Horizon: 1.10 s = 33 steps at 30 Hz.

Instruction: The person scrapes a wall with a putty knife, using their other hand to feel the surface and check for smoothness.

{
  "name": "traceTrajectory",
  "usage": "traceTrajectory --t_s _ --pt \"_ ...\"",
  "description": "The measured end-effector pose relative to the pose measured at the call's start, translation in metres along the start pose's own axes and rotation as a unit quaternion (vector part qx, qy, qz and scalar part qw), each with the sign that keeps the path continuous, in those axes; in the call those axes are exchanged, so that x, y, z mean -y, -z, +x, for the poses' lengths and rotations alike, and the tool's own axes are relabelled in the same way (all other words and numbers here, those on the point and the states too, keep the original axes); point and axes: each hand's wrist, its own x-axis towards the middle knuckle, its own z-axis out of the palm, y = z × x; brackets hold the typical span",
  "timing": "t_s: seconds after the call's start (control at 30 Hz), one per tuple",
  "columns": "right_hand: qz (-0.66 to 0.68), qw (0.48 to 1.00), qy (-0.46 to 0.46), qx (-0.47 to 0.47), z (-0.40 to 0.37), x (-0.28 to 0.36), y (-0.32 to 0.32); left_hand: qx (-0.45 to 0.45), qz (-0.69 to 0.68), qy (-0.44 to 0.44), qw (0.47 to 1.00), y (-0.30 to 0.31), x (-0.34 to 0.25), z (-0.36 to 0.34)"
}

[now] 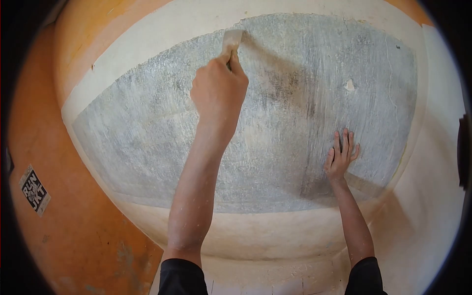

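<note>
My left hand (220, 91) is raised at the upper middle of the view, its fingers closed round the handle of a scraper (232, 37). The broad blade points up and lies at the upper edge of a grey, streaked patch (196, 128) on the wall, by the border with the cream surface. Lower and to the right, my right hand (339, 160) rests on the same patch with its fingers spread, holding nothing. Most of the scraper's handle is hidden in my left fist.
A cream band (162, 32) frames the grey patch. Above my right hand is a small white chipped spot (349, 85). An orange wall (64, 177) with a black-and-white sticker (35, 191) stands at left; a pale wall (432, 137) is at right.
</note>
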Motion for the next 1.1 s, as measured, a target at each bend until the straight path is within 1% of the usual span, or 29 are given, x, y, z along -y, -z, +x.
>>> traceTrajectory --t_s 0.07,0.13,0.27,0.33,0.37,0.43,0.5,0.57,0.63,0.67,0.77,0.83,0.97,1.03,1.1 --pt "0.0 1.0 0.002 -0.004 0.002 0.0 0.0 -0.011 -0.009 0.003 1.0 -0.001 -0.006 0.007" --pt "0.007 1.0 0.0 -0.002 0.001 0.001 0.001 0.006 0.01 -0.001 1.0 0.0 -0.01 0.009" --pt "0.001 1.0 -0.002 0.0 0.004 0.002 0.0 0.019 -0.005 0.003 1.0 -0.001 -0.012 0.011" --pt "0.004 1.0 0.011 0.011 0.004 0.004 0.006 -0.067 0.013 -0.04 0.997 -0.011 -0.009 0.01" --pt "0.006 1.0 0.015 0.016 0.002 0.005 0.009 -0.065 0.013 -0.034 0.997 -0.008 -0.007 0.006" --pt "0.003 1.0 0.015 0.02 0.004 0.002 0.007 -0.013 -0.03 -0.006 0.999 0.002 -0.012 0.005" --pt "0.002 1.0 0.009 0.013 0.004 0.002 0.006 -0.022 -0.042 -0.011 0.999 -0.007 -0.015 0.014" --pt "0.01 1.0 0.011 0.019 0.002 0.004 0.006 -0.031 -0.049 0.0 0.998 -0.004 -0.014 0.013" --pt "0.018 1.0 0.022 0.014 0.003 -0.001 0.005 -0.003 -0.024 0.0 1.0 0.002 -0.019 0.011" --pt "0.018 1.0 0.019 0.011 0.002 -0.001 0.004 -0.004 -0.022 -0.005 1.0 -0.001 -0.021 0.012" --pt "0.024 1.0 0.012 0.013 0.001 -0.003 0.003 -0.016 -0.014 0.021 1.0 -0.01 -0.021 0.011" --pt "0.031 0.999 0.009 0.014 0.002 -0.002 0.005 -0.039 -0.028 0.001 0.999 -0.009 -0.023 0.01" --pt "0.023 1.0 0.007 0.016 0.003 -0.003 0.004 -0.029 -0.015 0.001 0.999 -0.009 -0.027 0.016" --pt "0.027 0.999 0.025 0.002 0.003 0.0 0.004 -0.041 0.003 0.005 0.999 -0.01 -0.027 0.014" --pt "0.031 0.999 0.018 0.013 0.003 -0.002 0.006 -0.028 -0.017 0.014 0.999 -0.008 -0.025 0.009"
